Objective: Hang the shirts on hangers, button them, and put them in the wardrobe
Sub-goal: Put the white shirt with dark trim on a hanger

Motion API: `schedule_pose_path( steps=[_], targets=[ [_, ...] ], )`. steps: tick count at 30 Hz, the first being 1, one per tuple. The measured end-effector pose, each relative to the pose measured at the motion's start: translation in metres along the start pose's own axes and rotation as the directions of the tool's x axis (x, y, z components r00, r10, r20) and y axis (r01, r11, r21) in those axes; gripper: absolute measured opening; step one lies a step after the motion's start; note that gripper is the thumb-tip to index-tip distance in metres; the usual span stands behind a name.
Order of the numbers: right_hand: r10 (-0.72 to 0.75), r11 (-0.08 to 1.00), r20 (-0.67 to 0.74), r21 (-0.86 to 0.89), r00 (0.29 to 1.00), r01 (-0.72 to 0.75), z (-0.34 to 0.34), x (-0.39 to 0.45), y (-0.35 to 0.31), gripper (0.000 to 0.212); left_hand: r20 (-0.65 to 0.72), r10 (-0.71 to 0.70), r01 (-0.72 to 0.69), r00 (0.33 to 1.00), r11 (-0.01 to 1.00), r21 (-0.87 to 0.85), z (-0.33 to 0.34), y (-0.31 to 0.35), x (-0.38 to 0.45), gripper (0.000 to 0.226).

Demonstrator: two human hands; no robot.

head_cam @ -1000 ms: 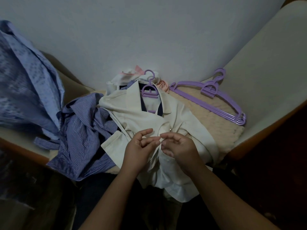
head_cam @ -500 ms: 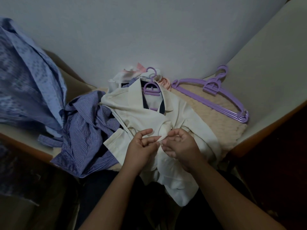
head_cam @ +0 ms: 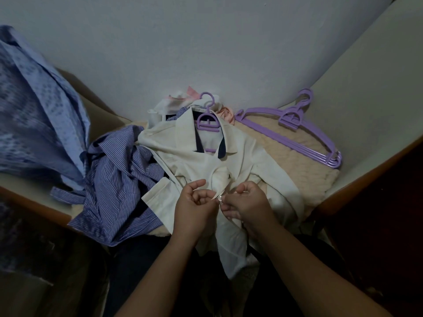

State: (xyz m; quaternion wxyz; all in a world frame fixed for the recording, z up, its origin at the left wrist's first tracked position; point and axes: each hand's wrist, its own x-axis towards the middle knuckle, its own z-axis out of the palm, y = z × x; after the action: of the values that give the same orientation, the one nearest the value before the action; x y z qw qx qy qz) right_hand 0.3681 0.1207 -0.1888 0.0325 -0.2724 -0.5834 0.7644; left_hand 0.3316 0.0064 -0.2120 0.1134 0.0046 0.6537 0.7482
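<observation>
Shirts lie in a heap by the wall. I see a big blue patterned cloth (head_cam: 34, 115) on the left, then a striped shirt (head_cam: 119, 186), then a white shirt (head_cam: 206, 161) on a purple hanger (head_cam: 207, 121). Spare hangers (head_cam: 295, 131) lie right. My left hand (head_cam: 194, 209) and right hand (head_cam: 248, 203) pinch the white shirt's front edge beside a small button (head_cam: 220, 198).

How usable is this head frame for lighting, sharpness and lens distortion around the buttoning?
Head view: dim, flat light with a bluish cast, no glare; the foreground below the forearms sinks into near black. Both hands, left and right, and the cream shirt stay fairly sharp, the button tiny. Wide-angle bending curves the wall; the spare purple hangers remain clear.
</observation>
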Motion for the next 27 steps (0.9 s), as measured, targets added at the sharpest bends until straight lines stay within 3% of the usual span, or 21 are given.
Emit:
schedule_pose_path(
  steps=[9,19,23,27],
  targets=[
    [0.032,0.999,-0.042,-0.009,0.999,-0.032,0.0046,-0.0008,-0.0072,0.04,0.03,0.088,-0.091,0.996,0.991,0.094,-0.0006,-0.0016,-0.0082,0.04],
    [0.054,0.998,0.054,0.035,0.997,-0.056,0.0019,-0.0043,-0.0062,0.035,0.003,-0.102,0.102,0.995,0.988,-0.114,-0.0037,0.005,-0.0015,0.032],
    [0.095,0.985,0.115,0.132,0.989,-0.11,0.0007,-0.0046,-0.0036,0.036,0.007,-0.066,0.067,0.998,0.995,-0.071,-0.0051,0.003,0.0008,0.037],
    [0.143,0.963,0.09,0.217,0.986,-0.159,0.0015,-0.0037,-0.0011,0.039,0.016,-0.03,0.031,0.999,0.998,-0.053,-0.0052,0.004,0.0007,0.041]
  ],
)
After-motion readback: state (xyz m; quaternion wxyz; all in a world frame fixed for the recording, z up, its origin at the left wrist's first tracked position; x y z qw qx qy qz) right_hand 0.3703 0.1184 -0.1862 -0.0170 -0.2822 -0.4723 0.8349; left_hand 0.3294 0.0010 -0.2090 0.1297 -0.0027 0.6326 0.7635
